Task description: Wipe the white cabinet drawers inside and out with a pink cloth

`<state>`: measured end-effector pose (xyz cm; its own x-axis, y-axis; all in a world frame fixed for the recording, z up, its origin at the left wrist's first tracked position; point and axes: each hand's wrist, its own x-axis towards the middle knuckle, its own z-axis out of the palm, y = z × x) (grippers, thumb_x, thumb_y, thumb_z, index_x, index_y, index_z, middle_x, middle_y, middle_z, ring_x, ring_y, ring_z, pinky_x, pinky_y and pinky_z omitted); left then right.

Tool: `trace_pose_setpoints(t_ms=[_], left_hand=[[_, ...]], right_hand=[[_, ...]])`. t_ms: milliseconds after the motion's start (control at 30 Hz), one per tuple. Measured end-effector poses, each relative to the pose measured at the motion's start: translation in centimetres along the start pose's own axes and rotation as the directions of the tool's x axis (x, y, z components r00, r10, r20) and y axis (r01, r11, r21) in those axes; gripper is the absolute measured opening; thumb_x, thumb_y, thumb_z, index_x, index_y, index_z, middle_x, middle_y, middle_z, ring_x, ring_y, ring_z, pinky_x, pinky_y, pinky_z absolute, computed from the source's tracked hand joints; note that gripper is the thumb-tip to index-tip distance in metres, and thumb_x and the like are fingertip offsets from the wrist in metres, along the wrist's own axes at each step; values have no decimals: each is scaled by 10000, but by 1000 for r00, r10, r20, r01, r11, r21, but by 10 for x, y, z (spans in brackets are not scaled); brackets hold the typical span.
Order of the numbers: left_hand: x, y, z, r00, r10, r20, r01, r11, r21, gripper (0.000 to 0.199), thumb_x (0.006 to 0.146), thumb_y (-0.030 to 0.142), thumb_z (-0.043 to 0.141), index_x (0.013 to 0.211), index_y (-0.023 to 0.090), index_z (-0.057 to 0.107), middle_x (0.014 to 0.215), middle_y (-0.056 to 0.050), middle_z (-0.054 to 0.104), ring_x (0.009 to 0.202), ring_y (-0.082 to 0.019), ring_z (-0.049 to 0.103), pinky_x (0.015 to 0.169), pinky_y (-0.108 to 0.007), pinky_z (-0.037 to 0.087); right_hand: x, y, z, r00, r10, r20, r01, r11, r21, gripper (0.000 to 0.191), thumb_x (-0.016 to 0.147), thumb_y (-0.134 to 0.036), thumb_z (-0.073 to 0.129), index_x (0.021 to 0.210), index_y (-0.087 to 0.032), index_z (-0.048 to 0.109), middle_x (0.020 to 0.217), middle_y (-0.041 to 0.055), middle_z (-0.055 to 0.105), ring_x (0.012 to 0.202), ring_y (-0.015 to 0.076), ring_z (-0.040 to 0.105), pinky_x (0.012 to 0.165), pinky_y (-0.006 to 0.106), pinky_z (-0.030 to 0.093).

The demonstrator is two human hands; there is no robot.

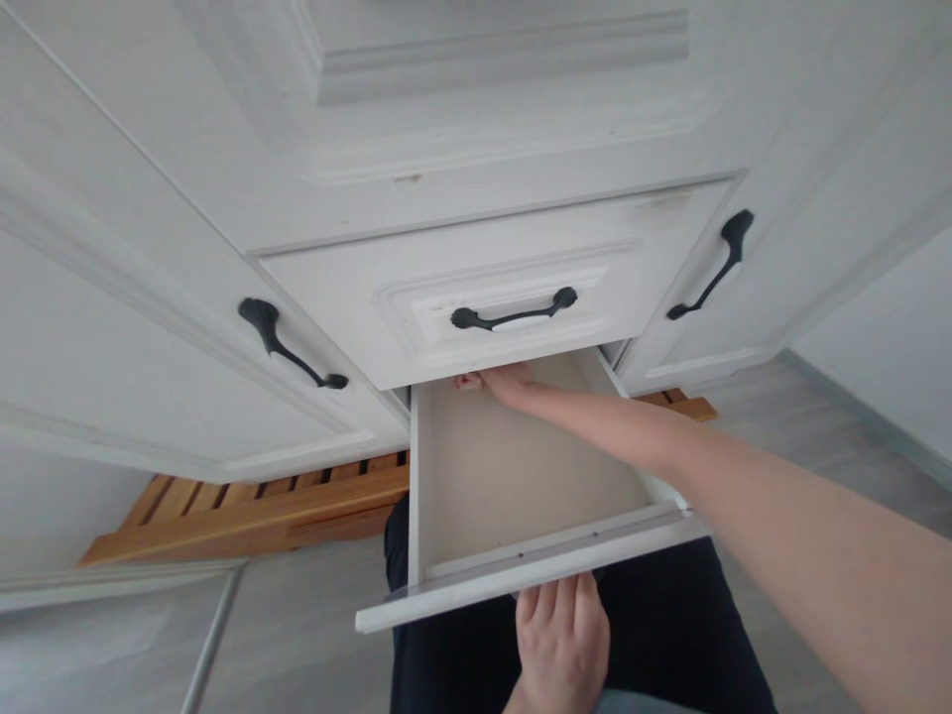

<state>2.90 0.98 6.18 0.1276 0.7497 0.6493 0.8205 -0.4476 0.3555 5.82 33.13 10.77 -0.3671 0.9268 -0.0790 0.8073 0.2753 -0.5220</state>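
Note:
A white drawer [521,456] is pulled out at the bottom of the white cabinet, and its beige floor shows no objects in the visible part. My left hand [561,635] has its fingers curled at the outer side of the drawer front, where the handle is hidden from view. My right hand [498,384] reaches into the back of the drawer, partly under the closed drawer above. Its fingers look bent, and whatever they hold, if anything, is too small and hidden to name.
Above is a closed drawer front with a black handle [513,315]. Cabinet doors with black handles stand on the left [287,347] and right [715,268]. A slatted wooden rack [297,506] lies low behind the drawer, above the grey floor [304,625].

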Motion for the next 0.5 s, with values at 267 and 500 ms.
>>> trace_pose_setpoints(t_ms=[267, 500], left_hand=[[-8, -7, 1, 997, 53, 52, -53, 998, 13, 238, 899, 112, 508, 1046, 171, 685, 921, -36, 758, 842, -186, 680, 880, -372, 420], [-10, -13, 5, 993, 113, -17, -113, 994, -7, 230, 919, 128, 511, 1040, 150, 706, 961, -40, 777, 866, -184, 690, 878, -371, 424]], right_hand=[[17, -40, 34, 965, -190, 179, 203, 977, -58, 357, 1008, -299, 403, 1203, -216, 690, 1219, 94, 681, 1162, 268, 587, 906, 339, 447], [-97, -33, 48, 723, -443, 531, 533, 846, -19, 326, 916, -379, 544, 1183, -276, 701, 1084, 70, 663, 915, 227, 650, 592, 276, 371]])
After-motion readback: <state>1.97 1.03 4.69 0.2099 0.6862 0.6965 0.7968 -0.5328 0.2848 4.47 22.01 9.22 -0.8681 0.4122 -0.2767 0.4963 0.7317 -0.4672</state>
